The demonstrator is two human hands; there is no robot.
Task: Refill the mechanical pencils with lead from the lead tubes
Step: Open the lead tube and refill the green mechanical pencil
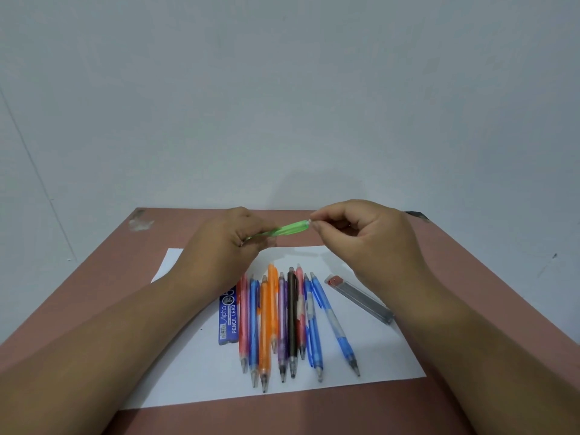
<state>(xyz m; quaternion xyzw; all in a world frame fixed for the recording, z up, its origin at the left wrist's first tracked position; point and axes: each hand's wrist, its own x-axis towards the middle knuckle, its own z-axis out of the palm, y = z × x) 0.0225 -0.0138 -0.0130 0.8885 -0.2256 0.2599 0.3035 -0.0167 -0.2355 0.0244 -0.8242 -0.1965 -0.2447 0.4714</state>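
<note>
A green mechanical pencil (pixel 287 230) is held level above the table's far half. My left hand (pixel 233 246) grips its barrel, hiding the tip end. My right hand (pixel 361 233) pinches the small white cap at the pencil's other end between thumb and forefinger. Below, several mechanical pencils (pixel 284 321) in red, blue, orange, purple and black lie side by side on a white sheet (pixel 370 356), tips toward me. A blue lead tube (pixel 227 318) marked "PENCIL LEAD" lies left of them. A clear grey lead tube with a red cap (pixel 361 298) lies to their right.
The sheet rests on a reddish-brown table (pixel 470 277) set against a pale wall. The table's far left corner (pixel 141 219) is scuffed, and a dark mark sits at the far right corner (pixel 417 215).
</note>
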